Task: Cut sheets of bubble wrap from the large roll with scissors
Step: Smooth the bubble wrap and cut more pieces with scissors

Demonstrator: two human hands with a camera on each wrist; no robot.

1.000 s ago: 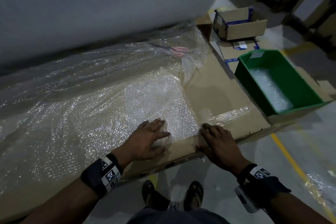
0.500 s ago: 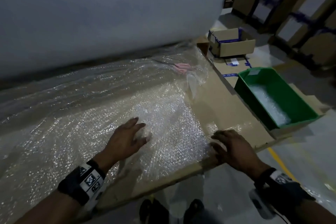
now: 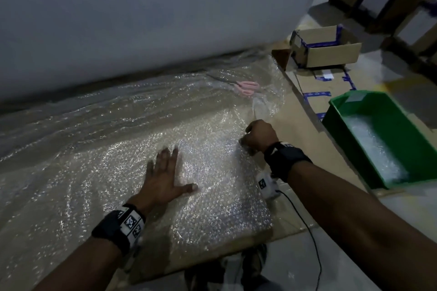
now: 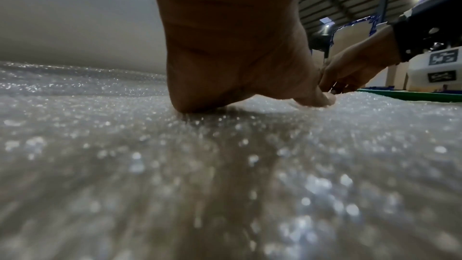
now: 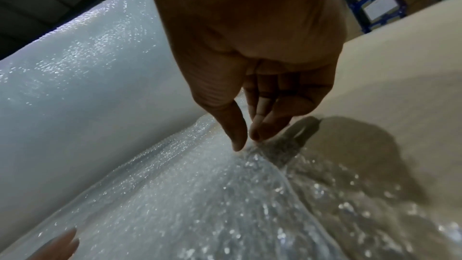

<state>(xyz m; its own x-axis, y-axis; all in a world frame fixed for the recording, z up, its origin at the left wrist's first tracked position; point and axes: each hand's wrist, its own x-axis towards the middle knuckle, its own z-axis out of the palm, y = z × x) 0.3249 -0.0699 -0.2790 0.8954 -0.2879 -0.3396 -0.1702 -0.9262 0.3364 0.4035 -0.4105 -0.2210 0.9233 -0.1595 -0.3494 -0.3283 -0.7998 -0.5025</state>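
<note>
The large bubble wrap roll [image 3: 142,19] fills the back. Its loose sheet [image 3: 106,153] lies spread over flat cardboard [image 3: 305,139] on the floor. My left hand [image 3: 169,168] presses flat on the sheet with fingers spread; in the left wrist view only the palm [image 4: 225,66] shows on the wrap. At the sheet's right edge my right hand [image 3: 256,137] is curled, and its thumb and fingertips [image 5: 260,133] pinch a raised fold of the wrap [image 5: 225,195]. Pink-handled scissors [image 3: 247,87] lie by the roll, beyond both hands.
A green bin [image 3: 354,149] holding bubble wrap pieces stands on the right. An open cardboard box [image 3: 331,52] sits behind it, with shelving further back. A black cable [image 3: 309,231] trails from my right wrist over the cardboard's front edge. My feet are just below that edge.
The left hand slid forward and now lies flat on the sheet. The right hand left the cardboard's front edge, moved up to the sheet's right edge and curled onto the wrap.
</note>
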